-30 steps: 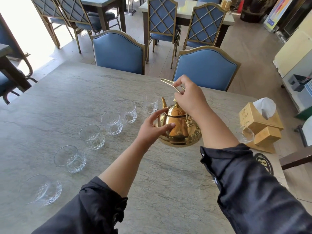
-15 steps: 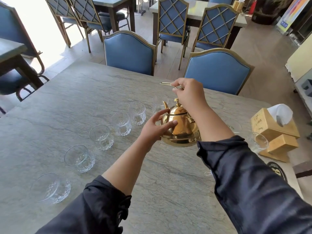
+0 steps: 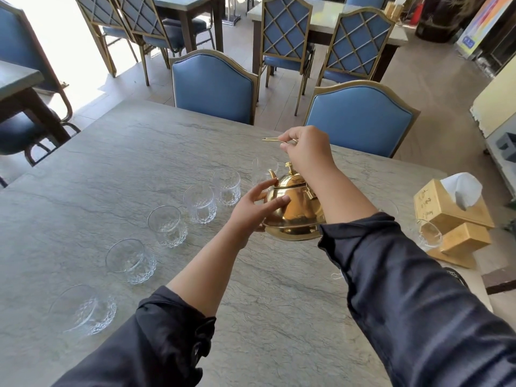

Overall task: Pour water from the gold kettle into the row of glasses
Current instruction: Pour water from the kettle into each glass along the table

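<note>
The gold kettle (image 3: 293,210) hangs just above the grey stone table (image 3: 139,169), its spout pointing left toward the far end of the glass row. My right hand (image 3: 307,152) grips its thin top handle. My left hand (image 3: 257,208) rests flat against the kettle's left side, fingers spread. Several clear patterned glasses run diagonally from the near left (image 3: 83,310) past the middle (image 3: 167,226) to the far one (image 3: 264,170), which stands right behind the spout. They look empty.
A wooden tissue box (image 3: 446,202) and a small wooden block (image 3: 465,238) stand at the table's right edge, with another glass (image 3: 428,233) beside them. Two blue chairs (image 3: 213,85) (image 3: 360,118) stand against the far side.
My right hand has lifted the handle a little higher. The kettle stays near the far glass, with my left hand still on its side.
</note>
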Available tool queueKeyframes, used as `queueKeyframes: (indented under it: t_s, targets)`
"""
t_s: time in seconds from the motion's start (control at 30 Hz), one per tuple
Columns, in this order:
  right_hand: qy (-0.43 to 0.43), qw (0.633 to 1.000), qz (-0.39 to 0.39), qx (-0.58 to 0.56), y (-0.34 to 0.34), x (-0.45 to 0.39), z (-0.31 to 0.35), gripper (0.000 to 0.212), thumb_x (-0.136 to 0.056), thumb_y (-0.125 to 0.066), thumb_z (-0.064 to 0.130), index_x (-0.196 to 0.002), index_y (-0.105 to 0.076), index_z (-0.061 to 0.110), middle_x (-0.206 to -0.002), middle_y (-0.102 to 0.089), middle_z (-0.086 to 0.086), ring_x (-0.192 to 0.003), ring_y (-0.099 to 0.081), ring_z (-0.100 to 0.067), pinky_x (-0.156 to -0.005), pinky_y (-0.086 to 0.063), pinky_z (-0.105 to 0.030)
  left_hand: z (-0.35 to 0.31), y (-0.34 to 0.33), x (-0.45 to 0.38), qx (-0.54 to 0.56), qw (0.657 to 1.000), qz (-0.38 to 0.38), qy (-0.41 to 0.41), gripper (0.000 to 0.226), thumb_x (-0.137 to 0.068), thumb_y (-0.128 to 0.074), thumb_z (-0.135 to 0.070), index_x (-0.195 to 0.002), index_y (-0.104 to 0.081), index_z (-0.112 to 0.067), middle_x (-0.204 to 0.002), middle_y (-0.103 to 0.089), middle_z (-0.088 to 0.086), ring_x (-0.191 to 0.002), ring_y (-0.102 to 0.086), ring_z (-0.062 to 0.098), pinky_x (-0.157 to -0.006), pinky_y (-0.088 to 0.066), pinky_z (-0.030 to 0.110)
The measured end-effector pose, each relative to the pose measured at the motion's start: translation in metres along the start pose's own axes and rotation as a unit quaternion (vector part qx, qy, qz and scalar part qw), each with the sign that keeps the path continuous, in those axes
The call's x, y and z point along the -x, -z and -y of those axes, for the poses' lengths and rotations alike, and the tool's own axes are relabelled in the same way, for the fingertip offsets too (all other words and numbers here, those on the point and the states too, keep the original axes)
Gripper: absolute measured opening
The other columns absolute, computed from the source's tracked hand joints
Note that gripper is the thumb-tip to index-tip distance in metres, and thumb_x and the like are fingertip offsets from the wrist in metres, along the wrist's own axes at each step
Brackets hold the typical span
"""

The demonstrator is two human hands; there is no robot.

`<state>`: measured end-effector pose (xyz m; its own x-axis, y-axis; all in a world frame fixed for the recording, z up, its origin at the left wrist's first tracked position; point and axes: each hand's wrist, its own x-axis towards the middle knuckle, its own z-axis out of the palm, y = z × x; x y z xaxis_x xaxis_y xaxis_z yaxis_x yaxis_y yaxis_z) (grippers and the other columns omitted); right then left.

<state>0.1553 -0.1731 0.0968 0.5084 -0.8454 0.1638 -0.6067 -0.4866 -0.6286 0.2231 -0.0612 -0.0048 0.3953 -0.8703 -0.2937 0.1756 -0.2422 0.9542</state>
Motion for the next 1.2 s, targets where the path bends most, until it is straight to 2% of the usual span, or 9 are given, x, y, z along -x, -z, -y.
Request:
queueKeyframes:
  t_s: [0.17,0.27,0.4,0.6,0.83,1.0,1.1,1.2]
  targets:
    - [0.004,1.000,0.001,0.004,0.002,0.001,0.003,0.026,-0.093,-0.060,0.012,-0.118,-0.068,0.007,-0.119,-0.067,-0.011,-0.108,-0.062,-0.020,-0.078,-0.039,-0.016,0.000,0.001,0.000,0.004,1.000,0.006,-0.005,0.053,-0.084,-0.081,-0.037,-0.131,-0.058,-0.044,-0.128,-0.065,0.000,-0.071,-0.075,0.005,-0.084,-0.061,0.041]
    - [0.002,1.000,0.004,0.006,0.002,0.000,0.004,0.026,-0.093,-0.061,0.012,-0.116,-0.069,0.006,-0.118,-0.067,-0.012,-0.108,-0.062,-0.021,-0.078,-0.039,-0.016,0.000,0.001,-0.001,0.003,1.000,0.004,0.001,0.052,-0.083,-0.082,-0.039,-0.129,-0.059,-0.047,-0.127,-0.068,0.001,-0.078,-0.075,0.011,-0.092,-0.060,0.048]
    - [0.000,1.000,0.014,0.008,0.005,-0.001,0.008,0.026,-0.093,-0.061,0.012,-0.117,-0.068,0.005,-0.119,-0.067,-0.013,-0.108,-0.062,-0.021,-0.078,-0.040,-0.017,0.001,0.002,-0.002,0.010,1.000,0.005,0.008,0.052,-0.083,-0.083,-0.039,-0.129,-0.060,-0.047,-0.125,-0.071,0.004,-0.085,-0.075,0.017,-0.095,-0.059,0.051]
    - [-0.006,1.000,0.027,0.013,0.006,-0.003,0.013,0.027,-0.094,-0.059,0.013,-0.118,-0.067,0.005,-0.121,-0.065,-0.012,-0.110,-0.060,-0.021,-0.078,-0.039,-0.017,0.003,0.006,-0.006,0.012,1.000,0.011,0.015,0.060,-0.083,-0.083,-0.041,-0.138,-0.059,-0.044,-0.127,-0.071,0.009,-0.083,-0.075,0.013,-0.081,-0.061,0.038]
    - [-0.009,0.999,0.038,0.022,0.003,-0.005,0.015,0.027,-0.094,-0.059,0.013,-0.118,-0.067,0.006,-0.122,-0.065,-0.011,-0.111,-0.060,-0.020,-0.078,-0.038,-0.017,0.003,0.007,-0.006,0.007,1.000,0.009,0.015,0.058,-0.084,-0.081,-0.040,-0.137,-0.059,-0.044,-0.127,-0.072,0.007,-0.085,-0.074,0.014,-0.092,-0.059,0.048]
    - [-0.010,0.999,0.037,0.023,0.003,-0.005,0.016,0.025,-0.093,-0.060,0.013,-0.116,-0.068,0.006,-0.120,-0.066,-0.011,-0.096,-0.056,-0.013,-0.076,-0.039,-0.018,0.003,0.008,-0.004,0.007,1.000,0.008,0.014,0.057,-0.085,-0.081,-0.039,-0.138,-0.059,-0.043,-0.126,-0.073,0.004,-0.084,-0.074,0.013,-0.090,-0.060,0.046]
    - [-0.009,0.999,0.038,0.021,0.003,-0.005,0.017,0.025,-0.093,-0.060,0.012,-0.115,-0.068,0.005,-0.120,-0.065,-0.012,-0.106,-0.060,-0.019,-0.076,-0.039,-0.018,0.004,0.008,-0.004,0.010,1.000,0.008,0.014,0.055,-0.086,-0.080,-0.039,-0.136,-0.058,-0.044,-0.125,-0.074,0.004,-0.082,-0.074,0.012,-0.087,-0.059,0.044]
    - [-0.010,0.999,0.036,0.023,0.003,-0.005,0.017,0.025,-0.093,-0.061,0.012,-0.116,-0.068,0.005,-0.120,-0.065,-0.012,-0.104,-0.060,-0.018,-0.076,-0.040,-0.018,0.006,0.008,-0.005,0.008,1.000,0.009,0.013,0.058,-0.084,-0.081,-0.041,-0.138,-0.058,-0.044,-0.129,-0.072,0.004,-0.086,-0.076,0.014,-0.089,-0.061,0.045]
